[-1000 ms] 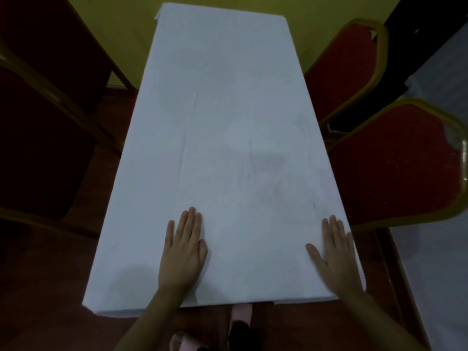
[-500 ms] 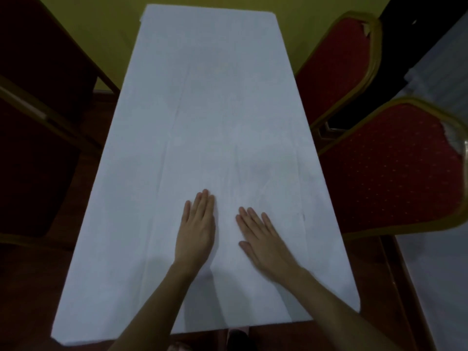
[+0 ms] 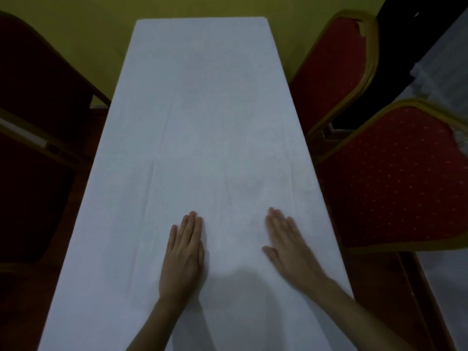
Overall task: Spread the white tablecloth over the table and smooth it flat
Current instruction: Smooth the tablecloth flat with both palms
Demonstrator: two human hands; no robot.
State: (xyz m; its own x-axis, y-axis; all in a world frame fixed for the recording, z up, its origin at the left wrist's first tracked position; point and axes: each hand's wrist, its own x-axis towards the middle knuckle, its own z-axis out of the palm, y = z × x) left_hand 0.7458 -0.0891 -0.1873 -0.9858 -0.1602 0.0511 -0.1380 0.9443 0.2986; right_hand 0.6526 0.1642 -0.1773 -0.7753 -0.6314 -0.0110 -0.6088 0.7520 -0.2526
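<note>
My left hand (image 3: 183, 259) and right hand (image 3: 287, 245) lay flat, fingers extended, gripping nothing, pressing the white tablecloth (image 3: 202, 122) that covered the table. Faint creases ran lengthwise beyond them; I judged light, even strokes outward toward the far edge would serve best.

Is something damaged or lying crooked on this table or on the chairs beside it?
The far red padded chair has a small tear or chip at its top corner, by the gold frame. The white tablecloth lies straight, with only faint fold creases. Both the left hand and the right hand rest flat on it.
</note>
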